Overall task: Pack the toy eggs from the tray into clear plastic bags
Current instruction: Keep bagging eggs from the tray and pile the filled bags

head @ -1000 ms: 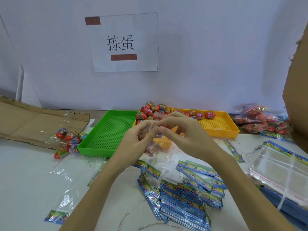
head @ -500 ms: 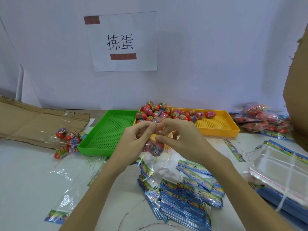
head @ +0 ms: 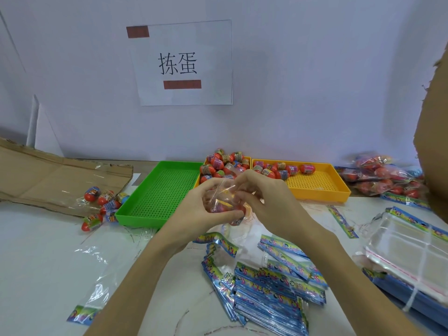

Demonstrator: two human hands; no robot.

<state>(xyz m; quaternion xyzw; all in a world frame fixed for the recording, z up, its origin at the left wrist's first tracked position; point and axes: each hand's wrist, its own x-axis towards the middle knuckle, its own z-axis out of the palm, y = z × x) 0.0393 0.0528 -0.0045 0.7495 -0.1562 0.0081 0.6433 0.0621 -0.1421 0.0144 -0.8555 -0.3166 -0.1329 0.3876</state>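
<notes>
Hands met mid-frame: our left hand (head: 206,209) and right hand (head: 264,202) pinched the clear bag (head: 224,202), seemingly closing eggs (head: 238,210) inside.

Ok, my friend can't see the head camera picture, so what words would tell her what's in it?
Two hands, left and right, hold a clear bag with toy eggs inside, above a white table. Behind sit an empty green tray and yellow trays holding eggs.

trays (head: 317,187) side by side at worktop (head: 43,263) back edge | toy eggs (head: 228,163) in middle tray | flat bags (head: 266,287) at front edge | cardboard (head: 48,175) back-left
</notes>
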